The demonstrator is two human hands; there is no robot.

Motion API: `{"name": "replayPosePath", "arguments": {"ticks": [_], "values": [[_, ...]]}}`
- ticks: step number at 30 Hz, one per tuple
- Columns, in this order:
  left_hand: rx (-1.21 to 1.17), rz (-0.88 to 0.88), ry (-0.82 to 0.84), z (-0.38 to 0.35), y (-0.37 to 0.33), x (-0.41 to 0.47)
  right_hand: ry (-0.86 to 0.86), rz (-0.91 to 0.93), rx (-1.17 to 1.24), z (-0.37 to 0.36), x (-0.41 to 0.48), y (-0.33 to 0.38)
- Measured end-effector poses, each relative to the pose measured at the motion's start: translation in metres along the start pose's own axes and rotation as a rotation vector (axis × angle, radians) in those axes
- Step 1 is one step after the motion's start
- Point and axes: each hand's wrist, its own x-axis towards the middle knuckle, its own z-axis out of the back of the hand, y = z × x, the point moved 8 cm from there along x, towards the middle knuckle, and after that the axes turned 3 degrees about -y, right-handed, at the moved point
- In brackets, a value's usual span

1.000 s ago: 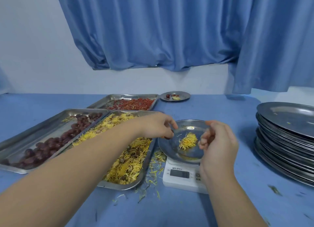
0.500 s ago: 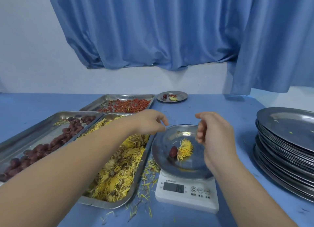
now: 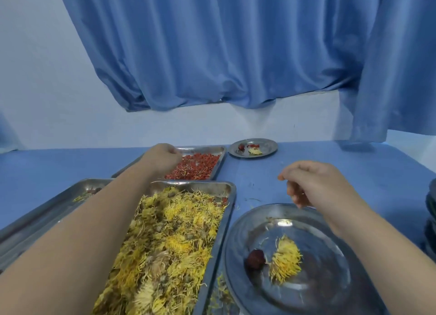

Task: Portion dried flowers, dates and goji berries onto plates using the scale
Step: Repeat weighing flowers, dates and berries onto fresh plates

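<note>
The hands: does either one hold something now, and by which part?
The right hand holds nothing; it is loosely curled. The left hand is curled over the goji tray, its fingertips hidden, so I cannot tell.

A blue curtain hangs in heavy folds against a white wall, its hem gathered above a blue-covered surface. A longer panel falls at right. Soft, even light fills the room.
</note>
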Motion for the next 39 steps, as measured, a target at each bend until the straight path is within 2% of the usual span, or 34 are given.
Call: {"name": "replayPosePath", "arguments": {"ticks": [5, 10, 17, 21, 28, 35, 39], "values": [[0.027, 0.010, 0.055, -0.032, 0.005, 0.031, -0.094, 0.056, -0.040, 0.022, 0.009, 0.000], [0.357, -0.087, 0.327, -0.083, -0.013, 0.051, -0.099, 0.033, -0.026, 0.030, 0.016, -0.007], [0.579, -0.042, 0.468, -0.129, -0.004, 0.063, -0.123, 0.051, -0.056, 0.034, 0.021, -0.013], [0.604, -0.043, 0.447, -0.137, 0.000, 0.068, -0.119, 0.059, -0.041, 0.035, 0.022, -0.012], [0.512, 0.013, 0.396, -0.132, 0.014, 0.082, -0.127, 0.052, -0.051, 0.036, 0.023, -0.016], [0.506, 0.005, 0.417, -0.134, 0.019, 0.084, -0.139, 0.074, -0.060, 0.035, 0.024, -0.017], [0.521, -0.019, 0.333, -0.133, 0.017, 0.082, -0.145, 0.095, -0.060, 0.036, 0.024, -0.015]]}}
